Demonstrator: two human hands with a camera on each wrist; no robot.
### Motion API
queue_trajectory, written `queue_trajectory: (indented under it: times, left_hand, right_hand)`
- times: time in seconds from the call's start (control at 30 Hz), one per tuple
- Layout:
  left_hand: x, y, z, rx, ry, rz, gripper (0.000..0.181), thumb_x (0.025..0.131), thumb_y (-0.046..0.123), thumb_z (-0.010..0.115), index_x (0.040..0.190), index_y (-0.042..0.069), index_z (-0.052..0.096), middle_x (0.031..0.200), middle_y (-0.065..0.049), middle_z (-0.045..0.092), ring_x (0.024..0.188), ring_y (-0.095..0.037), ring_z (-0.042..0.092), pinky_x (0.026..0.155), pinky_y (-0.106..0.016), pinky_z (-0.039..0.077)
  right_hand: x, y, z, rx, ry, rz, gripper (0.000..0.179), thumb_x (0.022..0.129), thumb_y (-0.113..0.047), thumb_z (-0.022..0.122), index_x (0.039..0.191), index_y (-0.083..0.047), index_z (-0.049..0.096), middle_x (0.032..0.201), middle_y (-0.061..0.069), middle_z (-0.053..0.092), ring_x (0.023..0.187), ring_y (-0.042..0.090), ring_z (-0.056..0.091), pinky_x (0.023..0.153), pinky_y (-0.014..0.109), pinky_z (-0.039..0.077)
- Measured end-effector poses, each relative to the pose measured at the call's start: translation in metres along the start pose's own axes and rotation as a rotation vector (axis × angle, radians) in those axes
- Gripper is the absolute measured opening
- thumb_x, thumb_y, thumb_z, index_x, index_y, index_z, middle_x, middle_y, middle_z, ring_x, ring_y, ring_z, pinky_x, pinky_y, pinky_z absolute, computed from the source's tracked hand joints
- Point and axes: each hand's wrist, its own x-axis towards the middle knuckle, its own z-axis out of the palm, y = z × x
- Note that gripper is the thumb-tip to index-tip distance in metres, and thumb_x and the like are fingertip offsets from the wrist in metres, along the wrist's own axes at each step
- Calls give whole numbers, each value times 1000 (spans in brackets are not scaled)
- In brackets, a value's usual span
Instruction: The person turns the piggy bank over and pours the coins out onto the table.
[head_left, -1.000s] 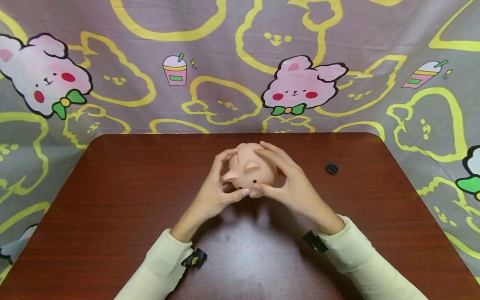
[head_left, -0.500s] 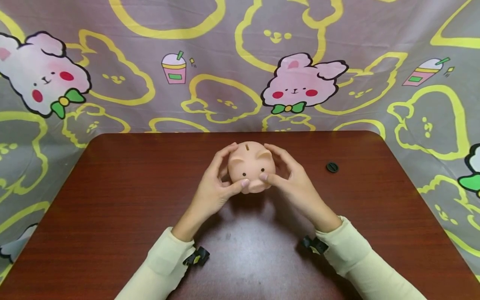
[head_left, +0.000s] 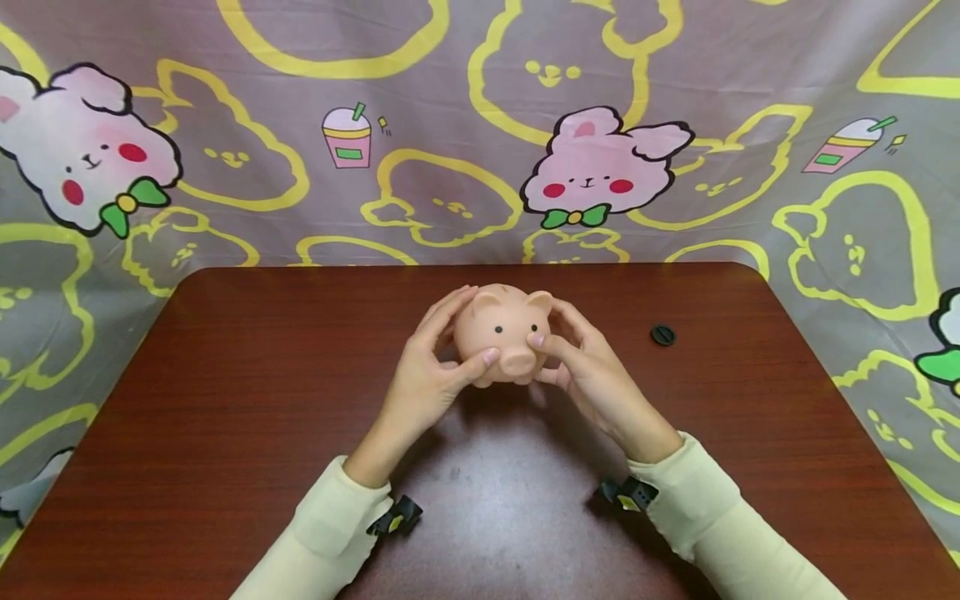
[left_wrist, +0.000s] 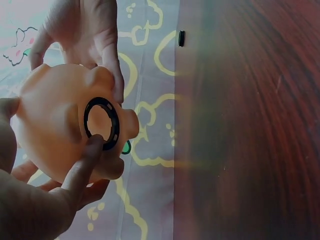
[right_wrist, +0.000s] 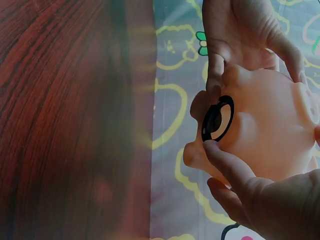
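A pink piggy bank is gripped between both hands above the middle of the table, its snout toward me. My left hand holds its left side, thumb on the face below an eye. On the opposite side my right hand grips it, thumb beside the snout. In the left wrist view a black ring frames a round opening in the belly between the feet, and a fingertip touches its edge. The right wrist view also shows the black ring, with fingertips at its rim. A black slotted plug lies apart on the right.
The dark red-brown wooden table runs back to a cartoon-printed curtain along its far edge and sides. Black straps with small devices sit at both sleeve cuffs.
The piggy bank has turned in the hands from a sideways tilt to nearly upright, its face swinging up toward me. The top slot has tipped back. Both hands keep hold; the plug stays put.
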Motion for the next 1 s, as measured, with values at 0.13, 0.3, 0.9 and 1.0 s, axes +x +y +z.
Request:
queue_trajectory:
  times: [0.13, 0.3, 0.9, 1.0]
  left_hand:
    - [0, 2, 0, 27, 8, 7, 73, 90, 6, 81, 156, 16, 50, 163, -6, 42, 126, -34, 60, 73, -30, 62]
    - [0, 4, -1, 72, 9, 19, 71, 91, 8, 81, 155, 17, 52, 162, -5, 43, 127, -32, 60, 70, -28, 61]
    - [2, -2, -8, 202, -156, 153, 101, 80, 1, 90, 163, 18, 36, 172, -1, 23, 155, -21, 33, 108, -39, 52]
    - [3, -4, -9, 273, -159, 207, 100, 78, 2, 92, 161, 17, 39, 173, -3, 23, 160, -21, 26, 120, -47, 41]
  right_hand:
    - [1, 0, 1, -4, 3, 17, 47, 105, -11, 56, 150, -14, 44, 133, 6, 50, 104, 16, 64, 82, 33, 60]
    - [1, 1, 1, -4, -6, 32, 49, 105, -11, 54, 153, -15, 42, 137, 7, 49, 104, 15, 65, 84, 33, 61]
    - [-4, 3, -6, -340, -74, -135, 83, 96, -2, 72, 164, -29, 32, 165, -3, 38, 141, 20, 48, 98, 23, 55]
    - [-5, 5, -5, -445, -75, -248, 88, 93, 2, 75, 165, -27, 32, 171, -8, 29, 146, 23, 44, 100, 20, 54]
